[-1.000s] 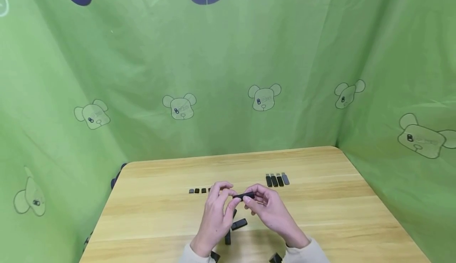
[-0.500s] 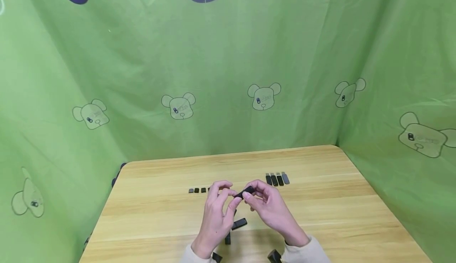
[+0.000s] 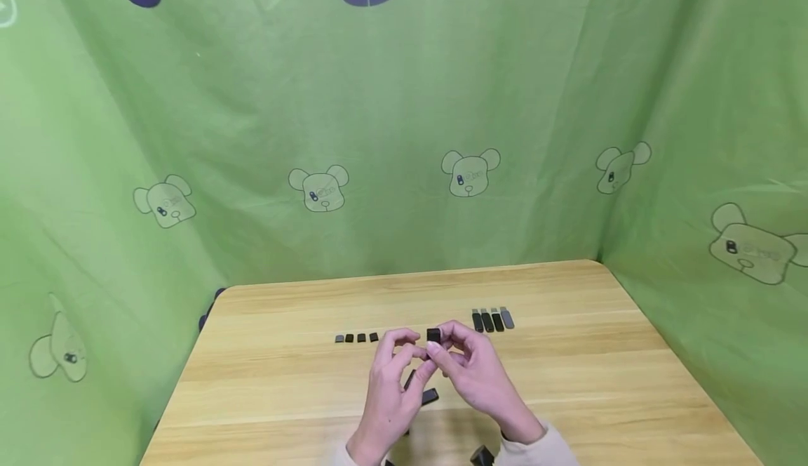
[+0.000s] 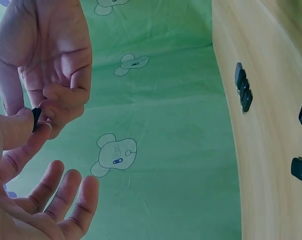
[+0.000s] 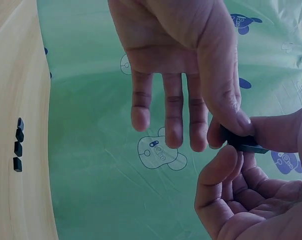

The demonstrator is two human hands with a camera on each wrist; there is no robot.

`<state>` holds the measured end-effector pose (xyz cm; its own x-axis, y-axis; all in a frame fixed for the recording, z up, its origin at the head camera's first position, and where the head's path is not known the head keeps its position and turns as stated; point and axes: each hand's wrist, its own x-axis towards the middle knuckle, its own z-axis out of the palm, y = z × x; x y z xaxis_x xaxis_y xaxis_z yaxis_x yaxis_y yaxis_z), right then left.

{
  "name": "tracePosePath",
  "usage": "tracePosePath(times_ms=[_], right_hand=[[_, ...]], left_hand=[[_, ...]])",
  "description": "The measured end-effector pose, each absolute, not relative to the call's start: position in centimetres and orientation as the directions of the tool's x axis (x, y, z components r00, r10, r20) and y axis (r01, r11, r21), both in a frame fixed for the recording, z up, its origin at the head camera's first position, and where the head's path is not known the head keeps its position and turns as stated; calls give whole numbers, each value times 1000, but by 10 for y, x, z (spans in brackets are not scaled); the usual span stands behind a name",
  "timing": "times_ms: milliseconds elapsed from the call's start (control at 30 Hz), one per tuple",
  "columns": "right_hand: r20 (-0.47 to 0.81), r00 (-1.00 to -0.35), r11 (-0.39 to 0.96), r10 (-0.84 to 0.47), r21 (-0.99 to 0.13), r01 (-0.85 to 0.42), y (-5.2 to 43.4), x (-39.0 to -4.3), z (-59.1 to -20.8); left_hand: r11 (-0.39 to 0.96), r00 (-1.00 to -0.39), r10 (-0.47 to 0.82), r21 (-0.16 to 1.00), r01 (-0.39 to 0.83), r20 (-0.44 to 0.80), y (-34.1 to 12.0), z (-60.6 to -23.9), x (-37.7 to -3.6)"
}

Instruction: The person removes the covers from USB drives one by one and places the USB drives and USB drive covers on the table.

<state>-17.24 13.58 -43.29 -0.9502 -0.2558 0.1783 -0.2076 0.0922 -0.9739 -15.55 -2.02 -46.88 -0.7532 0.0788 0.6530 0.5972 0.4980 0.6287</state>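
Nearest the person, two pale sleeves (image 3: 543,445) come in at the bottom edge of the head view, and a few loose black pieces (image 3: 429,396) lie on the tabletop (image 3: 568,382) just under and in front of the wrists. Above them the left hand (image 3: 394,382) and the right hand (image 3: 473,375) meet over the middle of the tabletop, both pinching one small black stick (image 3: 433,335), which is lifted clear of the wood. The right wrist view shows the stick caught between the left thumb and the right thumb and forefinger, while the left hand's other fingers (image 5: 173,115) hang straight and loose; the right hand's other fingers are curled in under the piece. From the left wrist view only a sliver of the black piece shows between the fingertips, so how much of it each hand covers cannot be told. The grip looks shallow: if the two hands pull or twist unevenly, the stick could pop free and drop among the loose pieces below, or skid towards the rows. Farther back, a row of four small dark caps (image 3: 356,337) lies left of the hands and a row of four longer dark sticks (image 3: 492,320) right of them. Behind the tabletop hangs a green cloth (image 3: 379,136) printed with bear faces.
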Motion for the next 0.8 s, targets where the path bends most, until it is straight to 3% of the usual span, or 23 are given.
tracePosePath(times_ms=[600,800], right_hand=[[160,-959,145,-234,-970,-197,144,-174,-433],[145,-923,154,-356,-965,-211,144,-172,-438]], left_hand=[[469,-756,79,645,603,649,-24,-465,-159],[486,-746,64,632,603,663,-22,-461,-160]])
